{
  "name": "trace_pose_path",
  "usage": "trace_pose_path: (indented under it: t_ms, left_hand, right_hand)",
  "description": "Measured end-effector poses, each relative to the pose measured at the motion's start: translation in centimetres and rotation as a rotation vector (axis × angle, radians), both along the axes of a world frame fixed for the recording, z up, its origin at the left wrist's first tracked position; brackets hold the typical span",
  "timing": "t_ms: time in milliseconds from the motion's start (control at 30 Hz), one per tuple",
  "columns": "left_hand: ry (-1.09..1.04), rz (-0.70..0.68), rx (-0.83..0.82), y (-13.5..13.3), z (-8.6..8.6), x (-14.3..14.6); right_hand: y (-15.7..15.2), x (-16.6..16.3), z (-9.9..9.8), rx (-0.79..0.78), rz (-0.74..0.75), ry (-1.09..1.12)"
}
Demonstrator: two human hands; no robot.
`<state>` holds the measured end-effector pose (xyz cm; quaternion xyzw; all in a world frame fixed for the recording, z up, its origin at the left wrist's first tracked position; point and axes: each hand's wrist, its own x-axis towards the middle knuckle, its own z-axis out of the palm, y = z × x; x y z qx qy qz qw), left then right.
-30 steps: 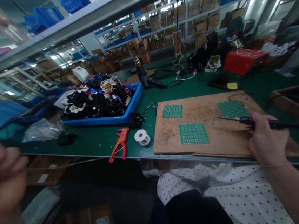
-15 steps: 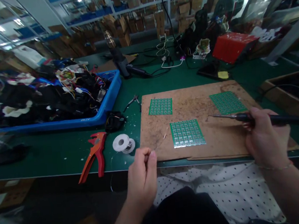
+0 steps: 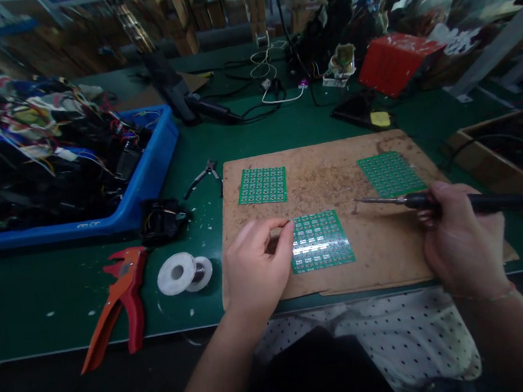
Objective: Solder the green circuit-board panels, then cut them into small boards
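My right hand [image 3: 462, 241] grips a soldering iron [image 3: 428, 200] by its dark handle, its thin metal tip pointing left above the brown board [image 3: 373, 259]. The fingers of my left hand [image 3: 261, 264] are pinched together at the upper left corner of the nearest green circuit board panel [image 3: 321, 239]; what lies between the fingertips is hidden. Two more green panels rest on the brown board, a left panel [image 3: 263, 185] and a right panel [image 3: 391, 173]. To the left of my left hand lies a solder wire spool [image 3: 176, 274].
Red-orange pliers [image 3: 123, 295] lie at the table's front edge. Small cutters [image 3: 206, 175] and a black part [image 3: 162, 221] sit near a blue tray [image 3: 149, 182] heaped with wired parts. Behind stand a hot-air gun [image 3: 178, 96] and a red box [image 3: 397, 63]; a cardboard box [image 3: 493, 155] stands right.
My left hand has moved up and forward from the brown board's front edge to the nearest panel's corner, covering the small slender piece there. The view has shifted. My right hand still holds the soldering iron.
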<state>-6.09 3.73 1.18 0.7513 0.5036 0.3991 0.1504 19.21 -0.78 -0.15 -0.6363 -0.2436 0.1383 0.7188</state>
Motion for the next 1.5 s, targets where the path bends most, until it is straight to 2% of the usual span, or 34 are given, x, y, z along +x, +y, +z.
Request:
trace_pose_path:
  t_ms: [267, 567, 833, 1000, 1500]
  left_hand:
    - [-0.003, 0.051, -0.085, -0.3, -0.6, -0.8]
    - [-0.022, 0.074, -0.12, 0.1, 0.2, 0.0]
    - [0.013, 0.01, -0.048, -0.1, -0.3, 1.2]
    - [0.062, 0.012, -0.076, 0.0, -0.4, 1.1]
    - [0.074, 0.02, -0.022, -0.2, -0.5, 1.5]
  right_hand:
    - [0.1, -2.1, 1.9, -0.074, 0.118, -0.114]
    - [2.0, -2.3, 0.2, -0.206, 0.182, -0.138]
    - [1.7, -2.7, 0.7, -0.316, 0.195, -0.308]
    - [1.7, -2.7, 0.7, -0.361, 0.206, -0.392]
    - [2.1, -2.5, 0.6, -0.459, 0.26, -0.411]
